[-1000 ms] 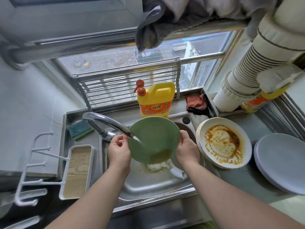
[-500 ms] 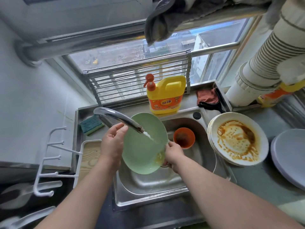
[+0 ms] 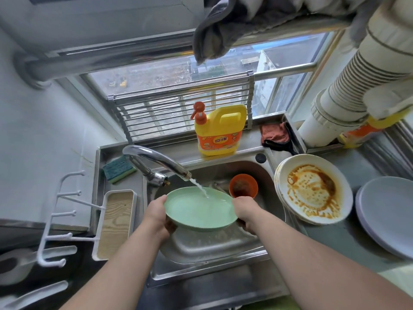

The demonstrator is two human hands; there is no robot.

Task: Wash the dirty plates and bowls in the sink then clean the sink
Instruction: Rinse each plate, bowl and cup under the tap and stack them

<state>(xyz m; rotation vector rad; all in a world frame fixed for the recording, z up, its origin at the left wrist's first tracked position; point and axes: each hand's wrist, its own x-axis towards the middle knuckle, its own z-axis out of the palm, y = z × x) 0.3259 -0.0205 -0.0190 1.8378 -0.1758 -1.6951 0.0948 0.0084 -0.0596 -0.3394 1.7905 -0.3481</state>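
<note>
One steel sink (image 3: 223,247) carries one green plate (image 3: 199,209) level over its basin under the tap's (image 3: 156,159) running stream, the left hand (image 3: 156,217) and right hand (image 3: 245,211) each grasping an opposite rim. One stack of sauce-stained white plates (image 3: 312,189) sits at the sink's right edge beside one grey plate (image 3: 386,215). One orange bowl (image 3: 243,186) stands in the basin's far right corner, and one yellow detergent bottle (image 3: 219,130) and one sponge (image 3: 118,170) are on the back ledge.

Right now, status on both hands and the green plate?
Left hand and right hand grip green plate by opposite rims, level under running faucet. Orange bowl waits in sink. Stained plates stacked on the counter.
</note>
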